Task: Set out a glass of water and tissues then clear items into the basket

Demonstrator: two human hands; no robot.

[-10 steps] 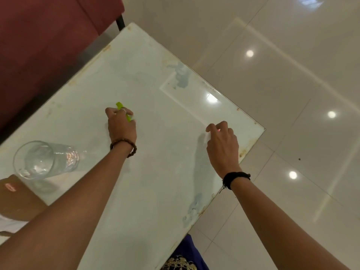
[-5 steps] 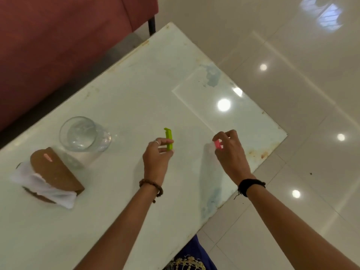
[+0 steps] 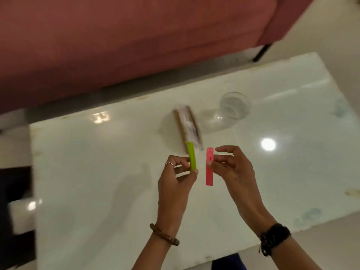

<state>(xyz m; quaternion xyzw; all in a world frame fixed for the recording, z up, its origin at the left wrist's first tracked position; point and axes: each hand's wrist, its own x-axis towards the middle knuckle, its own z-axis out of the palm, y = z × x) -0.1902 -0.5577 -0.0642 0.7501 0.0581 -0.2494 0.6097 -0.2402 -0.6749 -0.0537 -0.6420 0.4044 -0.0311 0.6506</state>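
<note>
- Hands are up over the table (image 3: 97, 172), side by side.
- Left hand (image 3: 176, 178) pinches a green clip (image 3: 191, 157).
- Right hand (image 3: 231, 168) pinches a pink clip (image 3: 209, 166).
- Glass (image 3: 234, 106) and tissue holder (image 3: 188, 129) sit behind them.

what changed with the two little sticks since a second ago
Both hands lifted them off the table. The left hand now holds the green stick upright, and the right hand pinches the pink stick beside it, apart. The glass and tissue holder stayed on the table.
</note>
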